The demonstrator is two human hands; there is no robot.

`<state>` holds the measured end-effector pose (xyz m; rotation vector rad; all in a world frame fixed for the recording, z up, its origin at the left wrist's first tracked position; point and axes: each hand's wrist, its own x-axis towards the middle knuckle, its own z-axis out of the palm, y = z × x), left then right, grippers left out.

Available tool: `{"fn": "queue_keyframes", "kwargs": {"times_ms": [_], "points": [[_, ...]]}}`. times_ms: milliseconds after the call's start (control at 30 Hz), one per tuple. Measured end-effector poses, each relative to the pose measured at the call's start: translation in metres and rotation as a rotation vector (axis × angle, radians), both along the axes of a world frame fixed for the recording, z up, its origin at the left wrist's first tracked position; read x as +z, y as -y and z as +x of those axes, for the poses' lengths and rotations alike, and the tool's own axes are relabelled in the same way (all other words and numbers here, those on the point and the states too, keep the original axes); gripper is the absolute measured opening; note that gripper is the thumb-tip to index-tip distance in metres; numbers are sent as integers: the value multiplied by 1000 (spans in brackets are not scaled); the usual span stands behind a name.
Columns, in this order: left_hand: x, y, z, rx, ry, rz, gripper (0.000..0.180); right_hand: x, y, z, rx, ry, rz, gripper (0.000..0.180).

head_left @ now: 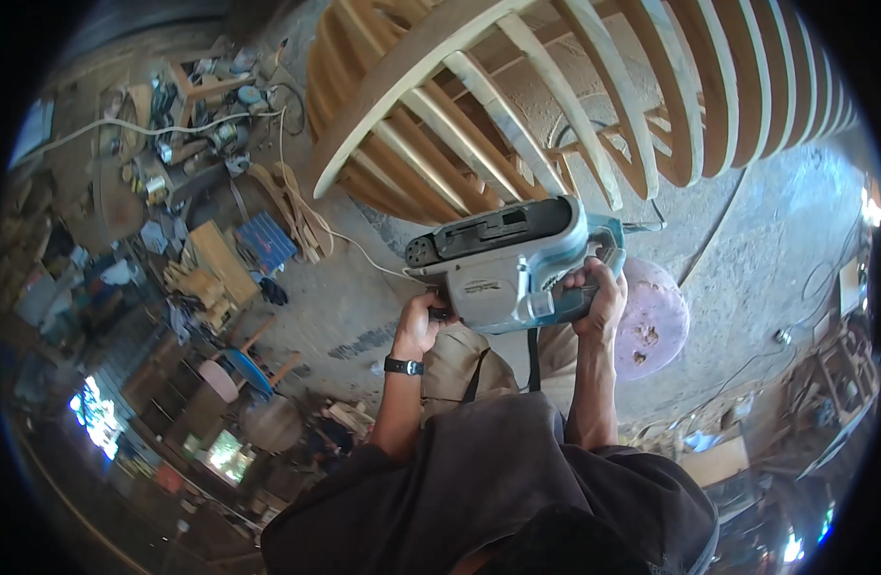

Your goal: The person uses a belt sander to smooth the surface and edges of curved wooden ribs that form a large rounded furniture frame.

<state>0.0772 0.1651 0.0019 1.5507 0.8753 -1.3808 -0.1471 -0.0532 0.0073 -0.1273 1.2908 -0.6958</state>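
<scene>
A grey and teal belt sander [484, 292] is held in front of my body, its dark belt side toward the wooden piece. My left hand [419, 324], with a watch on the wrist, is closed around the dark grip at the sander's left end. My right hand [600, 297] wraps the rear handle on the other end. Just beyond the sander stands a large curved wooden frame [393, 88] with several slats. The sander's upper edge overlaps the slats' lower ends; whether they touch I cannot tell.
A pale cord [354, 241] runs from the sander to the left. A pink round stool seat [663, 331] is at my right. Tools and wood scraps [210, 273] litter the floor on the left, near a blue flat panel [266, 240]. A dark cable [714, 230] crosses the floor at right.
</scene>
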Motion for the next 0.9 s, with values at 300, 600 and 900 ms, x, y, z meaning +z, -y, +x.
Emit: {"fn": "queue_keyframes", "kwargs": {"times_ms": [300,600,900], "points": [[25,7,108,-300,-27,-88,43,60,3,96,-134,-37,-141,27],[12,27,99,-562,-108,65,30,40,-4,61,-100,-163,-87,20],[-32,16,30,-498,-47,-41,11,-1,-18,8,-34,-264,6,12]]}}
